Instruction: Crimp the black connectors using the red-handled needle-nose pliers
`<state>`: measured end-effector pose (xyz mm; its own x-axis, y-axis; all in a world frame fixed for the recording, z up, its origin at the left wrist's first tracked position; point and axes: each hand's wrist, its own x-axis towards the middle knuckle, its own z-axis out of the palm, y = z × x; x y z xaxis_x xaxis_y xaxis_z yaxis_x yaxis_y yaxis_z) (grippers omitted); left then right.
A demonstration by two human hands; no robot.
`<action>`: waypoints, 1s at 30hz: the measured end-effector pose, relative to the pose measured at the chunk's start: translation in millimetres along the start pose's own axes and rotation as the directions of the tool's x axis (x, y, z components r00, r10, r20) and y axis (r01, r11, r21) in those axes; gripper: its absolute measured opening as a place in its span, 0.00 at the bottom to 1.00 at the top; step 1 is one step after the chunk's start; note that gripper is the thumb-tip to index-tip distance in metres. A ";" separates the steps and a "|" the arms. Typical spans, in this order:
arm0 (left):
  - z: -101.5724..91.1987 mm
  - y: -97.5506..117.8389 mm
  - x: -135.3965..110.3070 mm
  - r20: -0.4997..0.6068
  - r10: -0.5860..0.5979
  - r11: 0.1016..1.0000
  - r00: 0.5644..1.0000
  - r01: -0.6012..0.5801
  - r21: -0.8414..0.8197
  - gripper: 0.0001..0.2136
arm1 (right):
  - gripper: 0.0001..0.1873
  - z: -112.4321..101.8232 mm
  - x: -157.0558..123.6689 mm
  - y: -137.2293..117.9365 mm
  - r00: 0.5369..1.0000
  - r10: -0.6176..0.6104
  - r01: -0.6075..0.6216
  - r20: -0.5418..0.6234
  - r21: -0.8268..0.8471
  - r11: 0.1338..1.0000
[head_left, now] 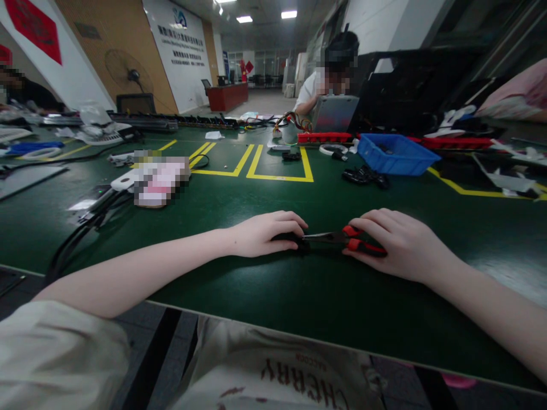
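Observation:
My right hand (395, 242) grips long-nose pliers (351, 238) with red and black handles. Their thin metal jaws point left and reach a small black part (294, 238), whose exact kind I cannot make out. My left hand (273, 232) is closed around that part, thumb on the near side and fingers on the far side. Both hands rest low over the green table (256, 296), close to its front edge. Whether the plier jaws are clamped on the part or only touch it, I cannot tell.
Beyond the right hand are black cables (365, 176) and a blue bin (397, 154). A pinkish blurred item (162, 182) lies to the left beside black cords (85, 228). Across the table a person (329, 74) sits behind a grey metal box (335, 114).

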<state>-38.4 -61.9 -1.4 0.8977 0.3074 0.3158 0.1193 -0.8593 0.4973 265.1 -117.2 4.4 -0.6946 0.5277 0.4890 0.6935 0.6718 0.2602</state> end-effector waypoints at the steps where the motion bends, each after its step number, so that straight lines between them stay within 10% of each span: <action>1: 0.2 -0.3 -0.1 -0.001 0.000 1.000 1.000 0.000 0.001 0.08 | 0.17 0.3 -0.2 0.4 1.000 0.007 -0.007 0.009 0.021 1.000; 12: 0.2 -2.4 -1.5 -0.028 -0.036 0.998 0.999 0.037 0.049 0.11 | 0.19 1.6 0.1 6.0 0.979 0.082 -0.117 0.184 0.188 0.975; 30: -0.3 -3.8 -0.8 -0.020 0.014 0.981 1.000 -0.010 0.192 0.12 | 0.21 2.6 -3.5 5.7 0.999 0.013 -0.011 0.050 -0.051 0.999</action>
<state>-39.6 -58.8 -3.4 0.8907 0.3036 0.3383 0.1898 -0.9246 0.3302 271.0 -113.9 2.0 -0.6939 0.5619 0.4502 0.7099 0.6387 0.2970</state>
